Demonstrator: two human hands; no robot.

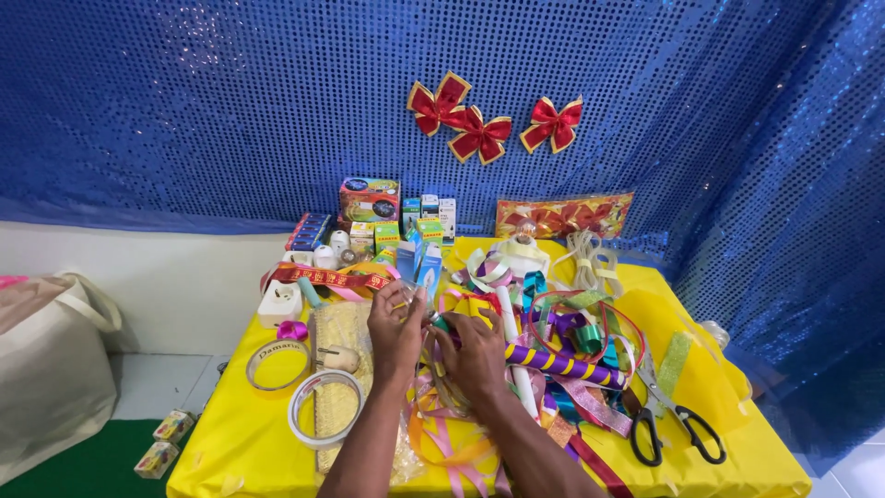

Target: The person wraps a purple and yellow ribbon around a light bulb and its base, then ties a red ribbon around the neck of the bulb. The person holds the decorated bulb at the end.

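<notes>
Both my hands meet at the middle of a yellow-covered table point(249, 443). My left hand point(395, 330) has its fingers curled around a small clear or shiny item at its fingertips; what it is I cannot make out. My right hand point(477, 355) presses down into a tangle of coloured ribbons point(452, 433), fingers closed on a strand near the left hand. A purple and yellow striped ribbon roll point(562, 364) lies just right of my right hand.
Black-handled scissors point(668, 420) lie at the right front. Two tape rings point(318, 420) and a lace strip sit left of my arms. Small boxes point(369, 198) stand at the back. Red bows point(475, 134) hang on the blue sequin curtain. A cloth bag point(51, 369) stands on the floor at left.
</notes>
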